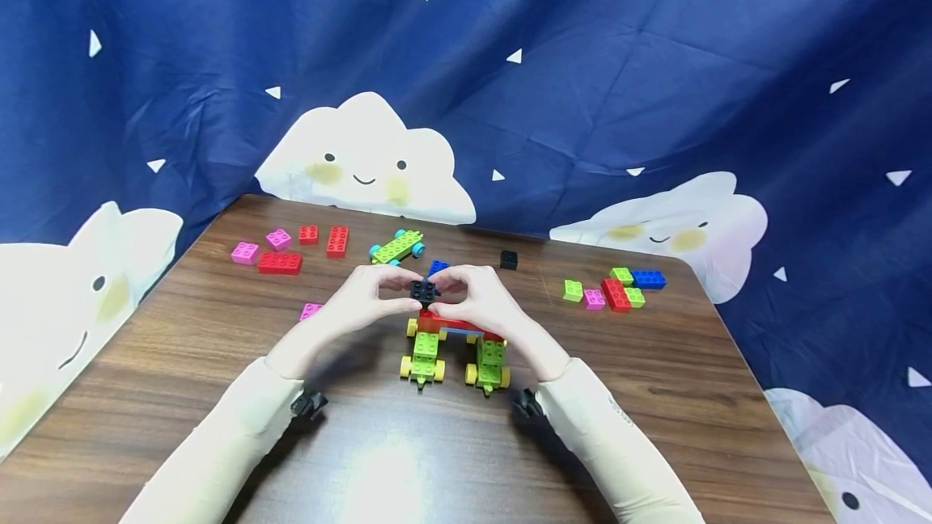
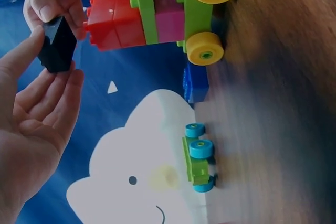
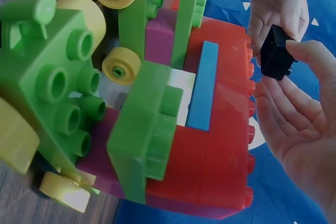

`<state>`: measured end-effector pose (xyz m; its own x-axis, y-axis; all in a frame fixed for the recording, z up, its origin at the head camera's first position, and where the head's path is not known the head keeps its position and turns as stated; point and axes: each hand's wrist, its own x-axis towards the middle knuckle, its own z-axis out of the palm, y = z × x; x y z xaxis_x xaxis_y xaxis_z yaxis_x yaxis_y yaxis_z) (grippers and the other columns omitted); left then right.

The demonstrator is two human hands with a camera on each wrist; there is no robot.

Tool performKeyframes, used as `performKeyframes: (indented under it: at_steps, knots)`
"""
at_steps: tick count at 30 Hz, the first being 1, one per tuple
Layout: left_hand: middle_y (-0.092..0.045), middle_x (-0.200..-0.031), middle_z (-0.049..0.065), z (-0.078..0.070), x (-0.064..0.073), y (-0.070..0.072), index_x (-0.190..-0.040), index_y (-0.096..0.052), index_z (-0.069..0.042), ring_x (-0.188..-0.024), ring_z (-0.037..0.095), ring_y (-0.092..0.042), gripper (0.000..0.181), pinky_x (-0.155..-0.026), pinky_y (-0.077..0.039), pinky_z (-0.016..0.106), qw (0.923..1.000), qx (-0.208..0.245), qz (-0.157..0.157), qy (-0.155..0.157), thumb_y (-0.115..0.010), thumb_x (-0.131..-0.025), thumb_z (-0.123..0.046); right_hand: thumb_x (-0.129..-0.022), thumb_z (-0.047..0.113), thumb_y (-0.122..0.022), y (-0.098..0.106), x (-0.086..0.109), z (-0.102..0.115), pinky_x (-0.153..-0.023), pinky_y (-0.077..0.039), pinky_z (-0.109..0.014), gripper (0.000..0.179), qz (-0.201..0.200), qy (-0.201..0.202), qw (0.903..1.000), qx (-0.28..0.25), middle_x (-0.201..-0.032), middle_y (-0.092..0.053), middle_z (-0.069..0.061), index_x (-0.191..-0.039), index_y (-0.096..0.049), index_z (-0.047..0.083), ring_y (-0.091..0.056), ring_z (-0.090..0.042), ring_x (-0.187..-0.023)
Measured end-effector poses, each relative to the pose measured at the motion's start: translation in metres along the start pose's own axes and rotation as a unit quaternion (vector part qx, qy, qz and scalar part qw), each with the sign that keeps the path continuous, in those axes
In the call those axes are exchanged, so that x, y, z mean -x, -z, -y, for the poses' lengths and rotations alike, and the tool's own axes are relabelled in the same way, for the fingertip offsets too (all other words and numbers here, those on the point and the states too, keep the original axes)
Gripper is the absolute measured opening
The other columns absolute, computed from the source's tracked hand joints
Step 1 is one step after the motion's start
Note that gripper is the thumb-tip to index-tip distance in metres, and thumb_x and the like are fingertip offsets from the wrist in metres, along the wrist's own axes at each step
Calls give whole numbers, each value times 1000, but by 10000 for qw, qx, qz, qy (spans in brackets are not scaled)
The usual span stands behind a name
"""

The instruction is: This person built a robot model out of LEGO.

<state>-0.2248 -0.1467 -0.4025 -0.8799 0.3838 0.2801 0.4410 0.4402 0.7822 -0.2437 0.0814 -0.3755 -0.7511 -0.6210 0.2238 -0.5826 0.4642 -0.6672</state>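
A small black building brick point(image 1: 422, 291) with studs is held between both hands, over the far side of a block structure. My left hand point(image 1: 373, 296) pinches it from the left, thumb on one side and fingers on the other. From the opposite side my right hand point(image 1: 476, 297) grips the same brick point(image 3: 275, 53). The structure has red bricks point(image 2: 113, 19) along its top. Below them are purple bricks point(image 2: 169, 17), upright green bricks point(image 3: 144, 135) and a flat blue piece point(image 3: 203, 87). Green wheeled bases point(image 1: 425, 356) with yellow wheels carry it.
Behind the structure lie a blue brick point(image 2: 196, 83) and a green car base point(image 1: 397, 247) with blue wheels. Pink and red bricks point(image 1: 280, 263) are scattered at the back left. Another black brick point(image 1: 509, 259) and a group of coloured bricks point(image 1: 616, 295) sit at the back right.
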Motion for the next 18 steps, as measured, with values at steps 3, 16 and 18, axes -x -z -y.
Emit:
performKeyframes:
  at_steps: [3,16,18]
  knots:
    - [-73,-108,-2,3,0,0,-116,-71,-14,-105,19,-67,37,-95,-52,43,10000,-17,25,10,-78,-84,-29,-80,15,-80,-2,-1,-3,-89,-56,-41,37,75,-24,10000,16,-103,-73,-11,-113,-70,3,-70,-27,-97]
    - [-73,-110,2,6,2,-3,-116,-70,-11,-106,24,-67,38,-96,-51,46,9998,1,118,161,-80,-82,-26,-83,13,-77,-7,-2,-7,-88,-56,-32,30,300,-216,9993,-63,-101,-74,-8,-111,-71,5,-70,-19,-96]
    - [-73,-110,2,7,2,-3,-116,-70,-11,-106,23,-67,38,-96,-51,45,9998,0,117,165,-80,-82,-26,-83,13,-76,-8,-2,-7,-88,-56,-32,29,320,-238,9992,-98,-100,-74,-7,-111,-71,5,-70,-19,-95]
